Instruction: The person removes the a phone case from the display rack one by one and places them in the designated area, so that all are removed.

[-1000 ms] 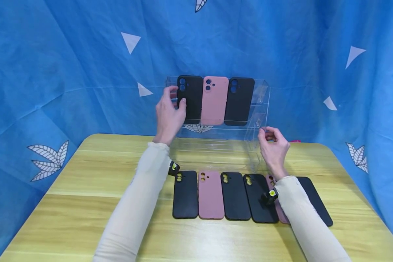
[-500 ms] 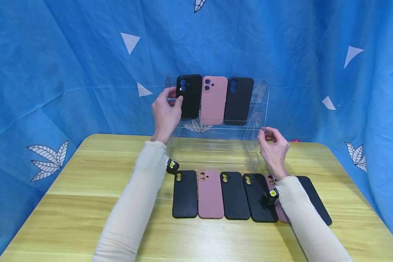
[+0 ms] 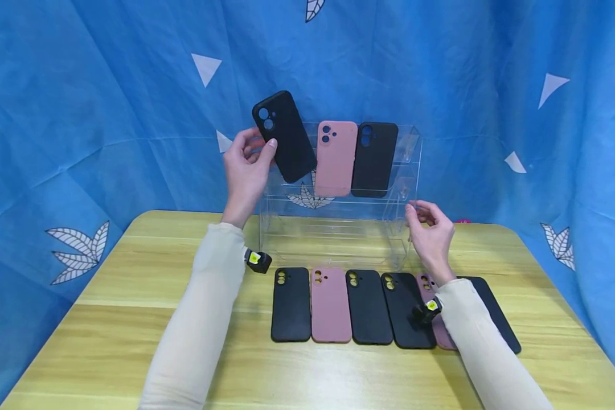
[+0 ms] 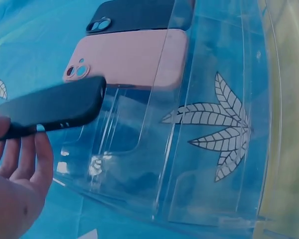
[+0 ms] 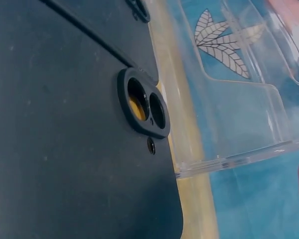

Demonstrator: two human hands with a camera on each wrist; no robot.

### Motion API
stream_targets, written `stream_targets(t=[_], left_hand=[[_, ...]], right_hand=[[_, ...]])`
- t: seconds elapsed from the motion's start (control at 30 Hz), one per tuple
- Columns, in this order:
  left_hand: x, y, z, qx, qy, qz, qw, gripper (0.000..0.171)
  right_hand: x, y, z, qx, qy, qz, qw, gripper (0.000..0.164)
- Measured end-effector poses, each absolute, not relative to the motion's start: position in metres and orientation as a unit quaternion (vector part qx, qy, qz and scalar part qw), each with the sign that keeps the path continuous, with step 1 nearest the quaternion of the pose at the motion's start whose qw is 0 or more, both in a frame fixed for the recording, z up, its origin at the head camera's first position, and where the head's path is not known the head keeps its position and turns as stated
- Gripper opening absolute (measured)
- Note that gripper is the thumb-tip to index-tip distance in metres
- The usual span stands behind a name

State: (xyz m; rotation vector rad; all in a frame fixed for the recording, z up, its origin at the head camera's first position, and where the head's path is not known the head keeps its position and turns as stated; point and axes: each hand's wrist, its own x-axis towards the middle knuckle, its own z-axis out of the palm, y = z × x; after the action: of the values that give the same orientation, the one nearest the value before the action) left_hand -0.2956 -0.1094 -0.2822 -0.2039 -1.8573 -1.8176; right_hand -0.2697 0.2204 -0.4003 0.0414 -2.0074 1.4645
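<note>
My left hand [image 3: 248,171] pinches a black phone case [image 3: 286,136] by its left edge, thumb on the back and fingers behind. The case is tilted, its top leaning left, above the upper left of a clear plastic display rack [image 3: 333,228]. In the left wrist view that black case [image 4: 55,107] is apart from the rack's tiers. A pink phone case [image 3: 336,156] and another black phone case [image 3: 375,159] stand side by side on the upper tier. At the rack's right side edge, my right hand [image 3: 433,230] grips it between thumb and curled fingers.
On the wooden table [image 3: 133,319], a row of several black and pink phone cases, including a pink one [image 3: 331,304], lies in front of the rack. My right forearm passes over the row's right end. A blue patterned curtain [image 3: 133,114] hangs behind.
My left hand has lifted the black phone case off the rack's upper tier, up and to the left, tilting it. The right hand stays at the rack's side.
</note>
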Motion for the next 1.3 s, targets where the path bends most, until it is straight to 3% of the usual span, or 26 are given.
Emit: stream_targets(t=[0.17, 0.43, 1.3], left_hand=[[-0.292, -0.115, -0.287, -0.095, -0.686, -0.684, 0.232, 0.034], [-0.28, -0.122, -0.296, -0.092, -0.696, -0.687, 0.185, 0.038], [-0.242, -0.149, -0.344, -0.057, -0.729, -0.673, 0.113, 0.046]], right_hand=[[-0.259, 0.222, -0.389, 0.03, -0.747, 0.606, 0.273, 0.027], [-0.278, 0.238, -0.414, 0.023, -0.735, 0.633, 0.242, 0.033], [-0.272, 0.235, -0.412, 0.014, -0.723, 0.648, 0.239, 0.028]])
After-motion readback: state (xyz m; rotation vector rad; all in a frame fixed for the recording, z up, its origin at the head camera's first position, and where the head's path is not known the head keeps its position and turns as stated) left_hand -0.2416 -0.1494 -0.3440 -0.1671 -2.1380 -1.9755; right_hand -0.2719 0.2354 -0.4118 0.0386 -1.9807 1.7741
